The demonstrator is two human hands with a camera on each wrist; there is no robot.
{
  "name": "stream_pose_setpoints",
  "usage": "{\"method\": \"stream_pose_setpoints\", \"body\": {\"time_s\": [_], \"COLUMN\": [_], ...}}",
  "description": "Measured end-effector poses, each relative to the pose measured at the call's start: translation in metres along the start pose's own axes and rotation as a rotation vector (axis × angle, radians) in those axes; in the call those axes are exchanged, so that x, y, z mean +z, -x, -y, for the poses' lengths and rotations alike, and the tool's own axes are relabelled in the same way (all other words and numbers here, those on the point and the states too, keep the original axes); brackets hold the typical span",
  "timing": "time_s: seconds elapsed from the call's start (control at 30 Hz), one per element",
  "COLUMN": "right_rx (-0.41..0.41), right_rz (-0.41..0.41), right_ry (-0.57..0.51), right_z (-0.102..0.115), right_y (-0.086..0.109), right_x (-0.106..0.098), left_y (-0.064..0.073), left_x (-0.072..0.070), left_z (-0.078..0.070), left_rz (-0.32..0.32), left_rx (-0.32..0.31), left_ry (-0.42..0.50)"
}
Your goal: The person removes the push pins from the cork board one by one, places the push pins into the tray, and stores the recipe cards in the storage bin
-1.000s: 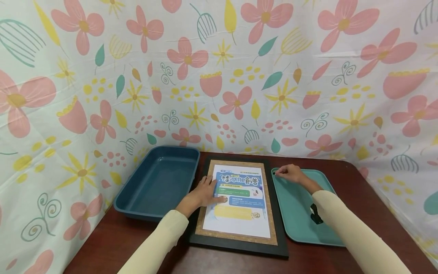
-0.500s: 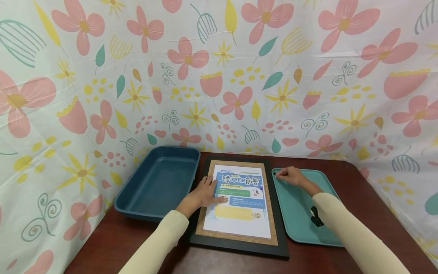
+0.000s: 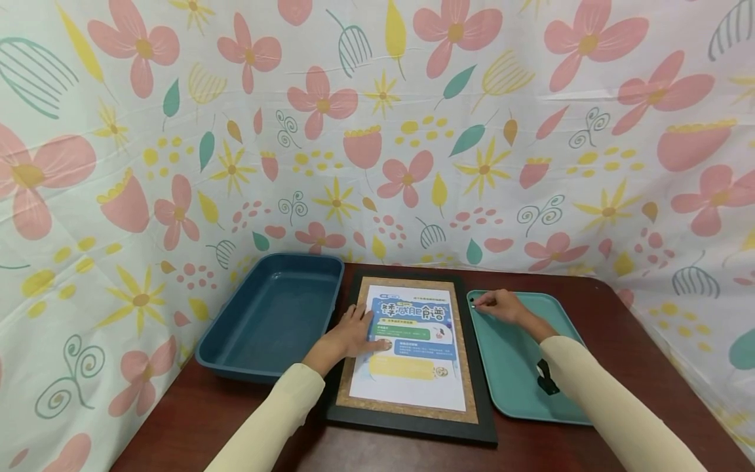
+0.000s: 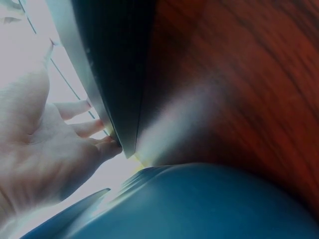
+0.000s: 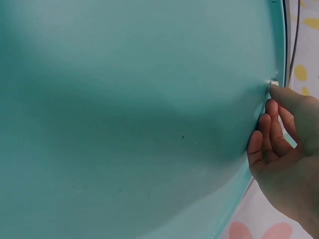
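Observation:
My left hand (image 3: pixel 352 333) lies with fingers spread over the left part of a printed paper sheet (image 3: pixel 413 393). The sheet is on a cork board (image 3: pixel 413 412) with a black frame (image 3: pixel 413 427). In the left wrist view, the fingers of my left hand (image 4: pixel 45 144) reach over the frame's edge (image 4: pixel 112 74). At the far left corner of a green tray (image 3: pixel 513 387), thumb and fingertips of my right hand (image 3: pixel 501 305) pinch a small white piece (image 5: pixel 274 83); its kind is mostly hidden. A tiny dark spot (image 3: pixel 472 300) shows beside these fingertips.
A deep blue bin (image 3: pixel 271 328) stands left of the board. Under my right wrist a black strap (image 3: pixel 547 379) overlaps the tray. Floral cloth (image 3: pixel 407 131) hangs behind and beside the brown table (image 3: pixel 613 341).
My right fingertips have shifted very slightly at the tray's corner, with a small light spot now showing at them. The left hand stays on the sheet.

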State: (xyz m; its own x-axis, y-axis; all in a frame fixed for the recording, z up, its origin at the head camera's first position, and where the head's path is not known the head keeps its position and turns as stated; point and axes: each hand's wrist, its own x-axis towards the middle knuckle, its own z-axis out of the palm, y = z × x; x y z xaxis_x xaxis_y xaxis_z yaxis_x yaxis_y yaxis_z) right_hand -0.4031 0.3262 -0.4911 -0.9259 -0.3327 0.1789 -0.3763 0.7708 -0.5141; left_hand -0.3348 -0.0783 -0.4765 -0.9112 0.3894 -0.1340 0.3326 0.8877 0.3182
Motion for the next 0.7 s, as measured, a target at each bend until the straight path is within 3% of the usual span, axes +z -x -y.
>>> {"method": "stream_pose_setpoints", "body": {"time_s": [0.4, 0.7], "right_rx": [-0.033, -0.067], "right_rz": [-0.012, 0.002], "right_ry": [-0.015, -0.064], "right_z": [-0.005, 0.009], "right_y": [0.005, 0.004], "right_x": [0.000, -0.001], "left_y": [0.000, 0.000], "left_x": [0.001, 0.000], "left_z": [-0.001, -0.001], "left_rz": [0.003, 0.008], "left_rx": [0.002, 0.008], "left_ry": [-0.017, -0.015]}}
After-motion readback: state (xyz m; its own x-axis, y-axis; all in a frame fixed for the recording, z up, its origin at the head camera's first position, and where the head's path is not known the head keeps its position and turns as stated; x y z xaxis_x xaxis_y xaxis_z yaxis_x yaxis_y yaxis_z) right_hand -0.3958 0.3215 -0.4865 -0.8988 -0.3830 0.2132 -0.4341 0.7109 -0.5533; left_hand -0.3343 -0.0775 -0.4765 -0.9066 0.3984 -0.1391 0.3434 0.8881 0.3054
